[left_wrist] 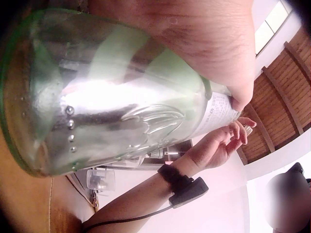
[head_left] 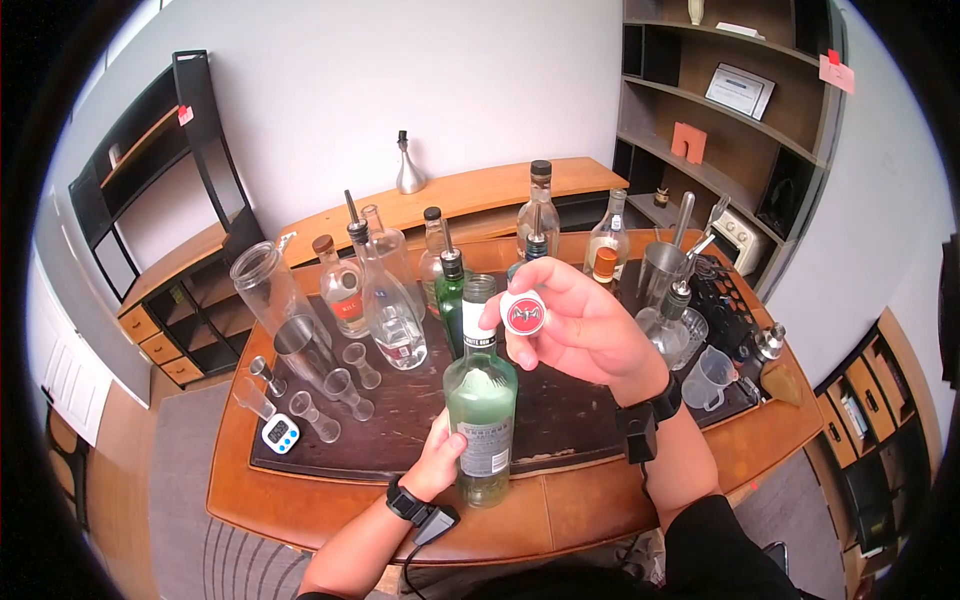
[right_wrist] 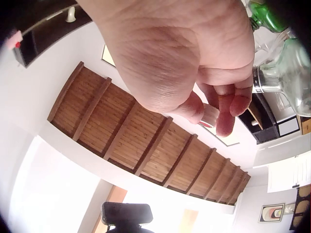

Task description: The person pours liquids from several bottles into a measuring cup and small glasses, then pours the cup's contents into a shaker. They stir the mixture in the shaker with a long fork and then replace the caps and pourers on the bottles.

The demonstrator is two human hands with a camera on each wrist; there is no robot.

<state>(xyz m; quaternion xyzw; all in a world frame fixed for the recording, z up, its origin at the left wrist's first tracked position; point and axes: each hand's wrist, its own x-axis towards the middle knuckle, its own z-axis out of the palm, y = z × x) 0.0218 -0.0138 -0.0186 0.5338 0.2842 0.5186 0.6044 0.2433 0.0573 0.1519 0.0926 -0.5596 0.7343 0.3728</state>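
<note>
A pale green glass rum bottle (head_left: 481, 395) stands upright at the front of the table, its neck open at the top. Low on its side, my left hand (head_left: 436, 462) grips it; the left wrist view shows the bottle (left_wrist: 131, 102) large, with the thumb along the label. Beside the neck, my right hand (head_left: 590, 328) pinches a white cap (head_left: 525, 314) with a red face and a bat emblem between thumb and fingers. The cap (right_wrist: 209, 115) is raised off the bottle mouth, partly covered by fingers in the right wrist view.
Behind stand several bottles, some with pour spouts, including a green bottle (head_left: 450, 300) and a clear bottle (head_left: 390, 300). At left are a mixing tin (head_left: 305, 350), small jiggers (head_left: 315, 416) and a timer (head_left: 281, 433). A plastic jug (head_left: 708, 380) stands right.
</note>
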